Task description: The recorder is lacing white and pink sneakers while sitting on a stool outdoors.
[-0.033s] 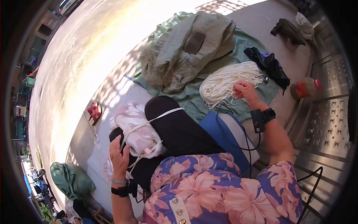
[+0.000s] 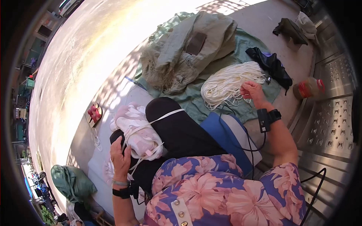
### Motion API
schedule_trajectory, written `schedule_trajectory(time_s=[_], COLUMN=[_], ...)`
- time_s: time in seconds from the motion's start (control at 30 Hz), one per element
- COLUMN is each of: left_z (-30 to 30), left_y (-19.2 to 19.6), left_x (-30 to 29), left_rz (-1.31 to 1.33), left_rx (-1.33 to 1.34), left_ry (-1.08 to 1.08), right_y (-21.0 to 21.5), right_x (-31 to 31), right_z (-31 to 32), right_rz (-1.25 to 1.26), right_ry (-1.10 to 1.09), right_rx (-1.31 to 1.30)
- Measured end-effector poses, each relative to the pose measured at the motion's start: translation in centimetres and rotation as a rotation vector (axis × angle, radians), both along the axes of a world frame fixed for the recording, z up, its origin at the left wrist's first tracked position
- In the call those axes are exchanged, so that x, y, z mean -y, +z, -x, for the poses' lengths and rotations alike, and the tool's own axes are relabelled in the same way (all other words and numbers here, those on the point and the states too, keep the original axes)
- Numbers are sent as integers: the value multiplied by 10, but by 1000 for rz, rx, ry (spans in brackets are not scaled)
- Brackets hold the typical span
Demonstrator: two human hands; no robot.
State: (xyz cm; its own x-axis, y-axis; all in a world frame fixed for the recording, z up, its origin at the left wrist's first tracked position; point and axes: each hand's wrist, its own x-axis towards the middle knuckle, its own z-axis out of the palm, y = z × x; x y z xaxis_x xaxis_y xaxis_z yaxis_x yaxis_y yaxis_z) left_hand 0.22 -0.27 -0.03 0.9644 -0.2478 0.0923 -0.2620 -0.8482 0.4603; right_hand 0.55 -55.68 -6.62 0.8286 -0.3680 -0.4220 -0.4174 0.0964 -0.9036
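Note:
A pink-and-white cloth bundle [image 2: 141, 137] lies across my black-trousered lap. White cord [image 2: 166, 114] runs round it and over one knee. Beside the bundle's near left end is my left hand [image 2: 120, 158], open, its thumb apart from its raised fingers. Farther right, a loose hank of white cord [image 2: 228, 84] rests on a green sheet [image 2: 181, 105]. My right hand [image 2: 252, 92] is over the hank's right edge with its fingers curled closed. Whatever may be inside those fingers is hidden. Each wrist wears a black strapped device; a black cable leads from the right one.
A frayed beige sack [image 2: 188, 49] is heaped beyond my knees. To the right are a black bag [image 2: 271, 67], a red-lidded jar [image 2: 310, 89] and a textured metal panel [image 2: 332, 120]. Sandals [image 2: 94, 115] and a green bundle [image 2: 71, 182] sit left. A blue pad [image 2: 222, 132] is beside my thigh.
My right hand has shifted slightly right over the cord hank, its fingers still curled. My left hand and the bundle look almost the same.

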Motion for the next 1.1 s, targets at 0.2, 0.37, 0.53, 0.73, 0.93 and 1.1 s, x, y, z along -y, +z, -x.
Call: schedule_trajectory(time_s=[0.2,0.37,0.53,0.73,0.93,1.1], left_z=[-8,-4,-6,-5,-13,5], left_y=[-2,-8,-9,-13,-7,7], left_x=[12,-2,1,-2,11,-39], left_rz=[-88,-140,-97,-108,-49,-81], left_rx=[-6,118,63,101,61,197], left_ry=[-5,-71,-90,-124,-105,92], right_y=[-27,-59,-62,-55,-59,-90], right_x=[85,105,118,99,100,65], right_z=[56,77,91,74,66,18], right_rz=[6,76,114,119,65,25], right_ry=[-359,-471,-451,-283,-264,-116], right_rx=[-124,-260,-345,-362,-366,-361])
